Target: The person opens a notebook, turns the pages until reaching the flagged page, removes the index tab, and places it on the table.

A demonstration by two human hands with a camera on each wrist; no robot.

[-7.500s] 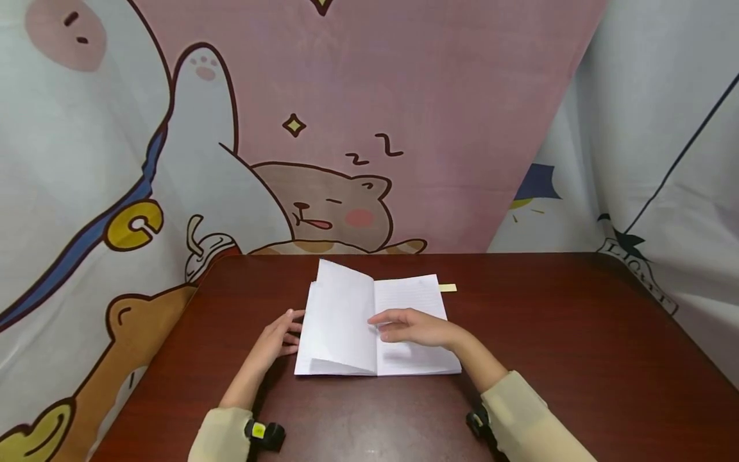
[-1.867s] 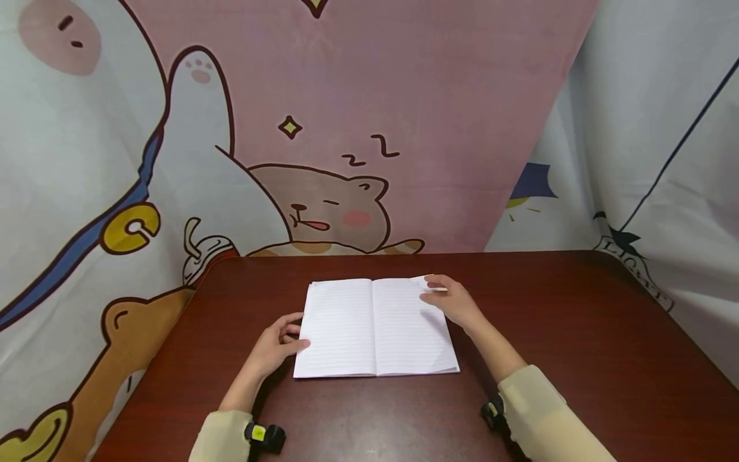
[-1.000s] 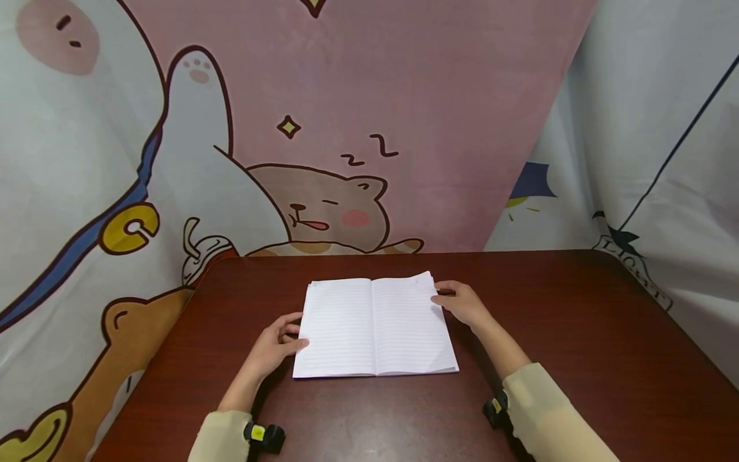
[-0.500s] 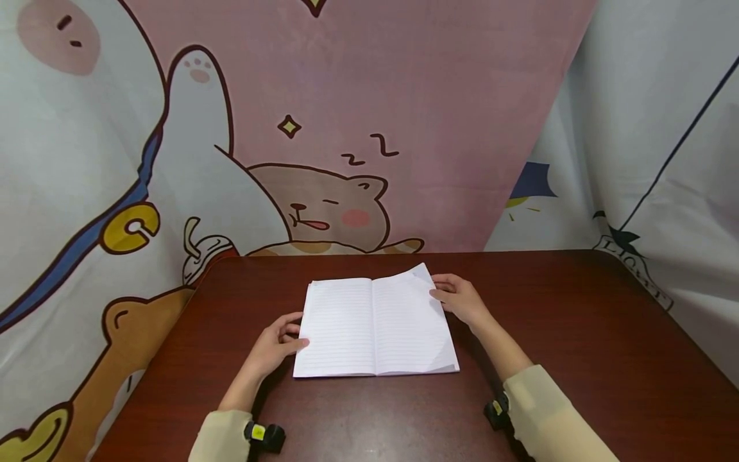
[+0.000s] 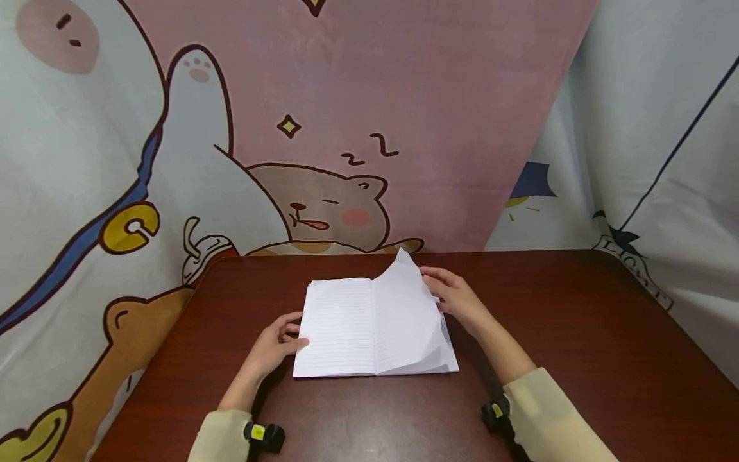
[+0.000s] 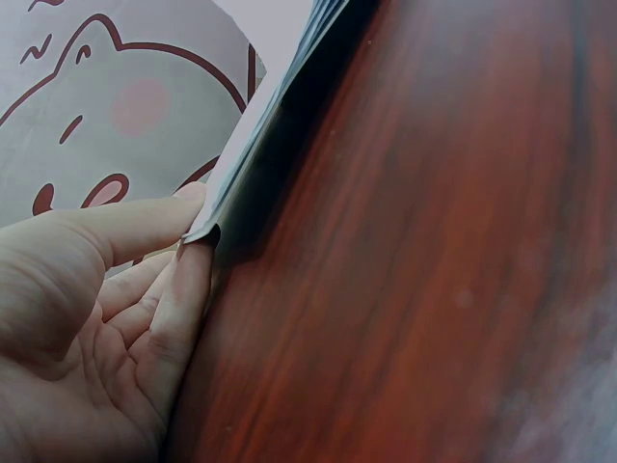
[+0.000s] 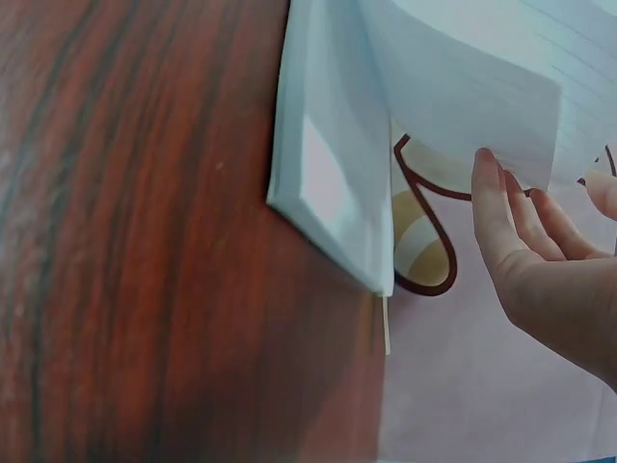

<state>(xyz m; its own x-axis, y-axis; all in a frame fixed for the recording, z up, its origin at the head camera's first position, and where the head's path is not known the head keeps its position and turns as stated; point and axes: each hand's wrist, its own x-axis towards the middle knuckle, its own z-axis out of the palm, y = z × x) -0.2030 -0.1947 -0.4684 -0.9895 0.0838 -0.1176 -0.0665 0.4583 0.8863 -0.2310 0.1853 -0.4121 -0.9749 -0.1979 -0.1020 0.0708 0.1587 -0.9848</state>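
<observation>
A ruled notebook lies open on the counter in front of us, its left side flat and a loose page on its right side bowed upward, the far corner peaking above the counter's back edge. We judge the step in hand to be the turning of that leaf, only partly done; the next move would call for guiding the page over to the left and smoothing it down without creasing the corner. Our left hand steadies the notebook's left edge, pinching it with the thumb on top and fingers beneath. Our right hand is at the lifted page's outer edge, its fingers spread and slightly bent, touching the sheet from behind, the thumb standing apart. A narrow pale tab juts from the notebook's edge in the right wrist view. We read no words on the ruled sheets and find no brand. Around us are the reddish-brown counter and a small yellow label on the left wrist camera, its text too small to read. Beyond, a cartoon backdrop shows two Z-shaped marks over a dozing animal and, at far right, a curved band of letters we cannot fully make out.
</observation>
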